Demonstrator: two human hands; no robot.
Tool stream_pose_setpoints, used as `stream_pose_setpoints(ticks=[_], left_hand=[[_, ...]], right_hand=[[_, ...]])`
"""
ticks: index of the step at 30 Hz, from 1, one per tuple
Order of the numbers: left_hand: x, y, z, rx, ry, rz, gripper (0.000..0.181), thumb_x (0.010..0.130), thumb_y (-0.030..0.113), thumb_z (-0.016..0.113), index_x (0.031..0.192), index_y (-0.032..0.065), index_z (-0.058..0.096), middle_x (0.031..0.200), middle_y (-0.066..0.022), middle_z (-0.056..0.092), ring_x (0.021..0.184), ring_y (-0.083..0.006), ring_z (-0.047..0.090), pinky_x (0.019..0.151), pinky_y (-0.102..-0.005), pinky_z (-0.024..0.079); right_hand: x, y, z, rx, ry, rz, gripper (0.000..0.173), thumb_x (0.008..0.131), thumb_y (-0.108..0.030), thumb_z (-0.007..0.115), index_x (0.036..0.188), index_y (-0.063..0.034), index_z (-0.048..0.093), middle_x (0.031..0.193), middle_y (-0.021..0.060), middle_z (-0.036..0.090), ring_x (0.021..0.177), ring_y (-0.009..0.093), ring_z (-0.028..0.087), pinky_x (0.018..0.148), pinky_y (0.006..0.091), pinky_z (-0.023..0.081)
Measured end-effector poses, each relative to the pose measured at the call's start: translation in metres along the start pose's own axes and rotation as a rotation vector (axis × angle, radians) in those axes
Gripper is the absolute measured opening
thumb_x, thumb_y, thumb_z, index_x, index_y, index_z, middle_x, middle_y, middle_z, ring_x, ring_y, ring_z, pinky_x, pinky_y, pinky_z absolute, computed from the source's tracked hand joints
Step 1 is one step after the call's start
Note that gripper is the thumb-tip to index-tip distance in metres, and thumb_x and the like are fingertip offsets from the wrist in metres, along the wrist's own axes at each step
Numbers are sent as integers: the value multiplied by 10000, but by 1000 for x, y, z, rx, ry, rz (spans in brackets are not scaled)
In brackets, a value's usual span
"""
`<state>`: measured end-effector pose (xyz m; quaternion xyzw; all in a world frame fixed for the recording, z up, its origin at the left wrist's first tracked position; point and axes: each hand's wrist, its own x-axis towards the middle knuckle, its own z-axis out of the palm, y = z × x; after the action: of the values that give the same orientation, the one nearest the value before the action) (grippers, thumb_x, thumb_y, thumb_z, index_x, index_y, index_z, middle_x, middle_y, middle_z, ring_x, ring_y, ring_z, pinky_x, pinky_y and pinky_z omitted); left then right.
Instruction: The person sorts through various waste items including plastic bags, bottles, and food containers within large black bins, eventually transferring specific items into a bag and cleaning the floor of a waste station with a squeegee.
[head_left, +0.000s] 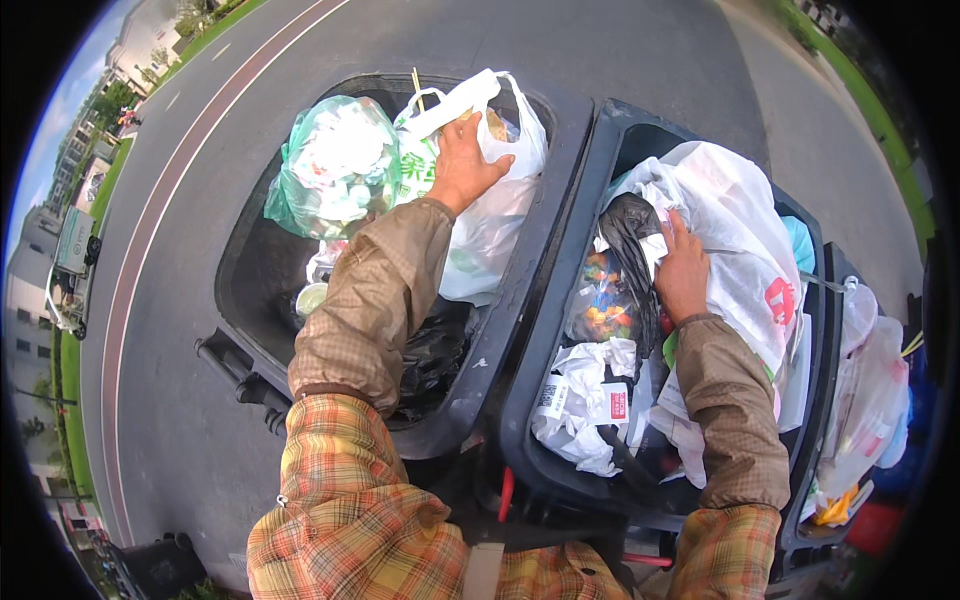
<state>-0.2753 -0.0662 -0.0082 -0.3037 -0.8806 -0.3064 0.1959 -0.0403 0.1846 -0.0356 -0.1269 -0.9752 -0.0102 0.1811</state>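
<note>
Two dark wheeled bins stand side by side, full of bagged rubbish. Over the left bin (574, 142), my left hand (469, 165) rests with spread fingers on a white plastic carrier bag (491, 232); whether it grips the bag I cannot tell. A knotted green translucent bag (337, 165) lies to its left, a black bag (431, 360) lower down. In the right bin (517, 420), my right hand (682, 270) touches white material beside a black plastic bag (634, 232), its fingertips partly hidden. A large white bag (742, 217) lies to its right, crumpled white paper (581, 375) nearer me.
A third bin with clear bags (870, 375) stands at the right. Red bars (506, 495) show below the bins. Asphalt road (187, 300) surrounds them. A small white utility vehicle (73, 247) stands far left, and another dark bin (161, 566) is at the lower left.
</note>
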Motion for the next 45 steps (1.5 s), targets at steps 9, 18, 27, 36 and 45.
stream_pose_setpoints(ticks=[9, 18, 27, 36, 45], left_hand=[[-35, -4, 51, -113, -424, -618, 1024, 553, 482, 765, 1317, 21, 263, 1272, -258, 320, 1104, -443, 399, 934, -456, 365], [-51, -49, 48, -1000, -84, -662, 335, 710, 149, 720, 976, -26, 617, 888, -62, 644, 780, -130, 574, 725, -243, 446], [-36, -14, -154, -1120, -320, -596, 283, 679, 117, 633, 946, 21, 636, 846, -69, 648, 739, -153, 618, 693, -241, 480], [4, 83, -231, -1099, -161, -210, 179, 694, 79, 592, 849, -7, 618, 754, -60, 625, 634, -112, 587, 608, -221, 468], [1, 269, -232, -642, -385, 1135, 192, 498, 59, 676, 629, 31, 538, 596, -60, 492, 536, -233, 430, 494, -323, 318]], right_hand=[[-1, -2, -2, -13, -4, 8, 662, 662, -61, 635, 1285, -176, 442, 1336, 32, 380, 1073, 276, 451, 875, 406, 369], [2, -9, -5, 52, 41, -8, 591, 674, -78, 635, 1237, -170, 484, 1317, 34, 405, 1072, 264, 452, 871, 398, 358], [0, -10, -11, 102, 87, -9, 594, 653, -114, 671, 1215, -197, 498, 1277, 28, 437, 1012, 263, 472, 839, 405, 373], [-3, -11, -14, 114, 129, -18, 543, 681, -196, 654, 1201, -192, 497, 1253, 39, 458, 978, 263, 489, 818, 400, 388], [-15, 70, -87, 1623, -43, 415, 576, 766, -286, 656, 1248, -39, 460, 1218, 153, 520, 1123, 285, 501, 959, 374, 390]])
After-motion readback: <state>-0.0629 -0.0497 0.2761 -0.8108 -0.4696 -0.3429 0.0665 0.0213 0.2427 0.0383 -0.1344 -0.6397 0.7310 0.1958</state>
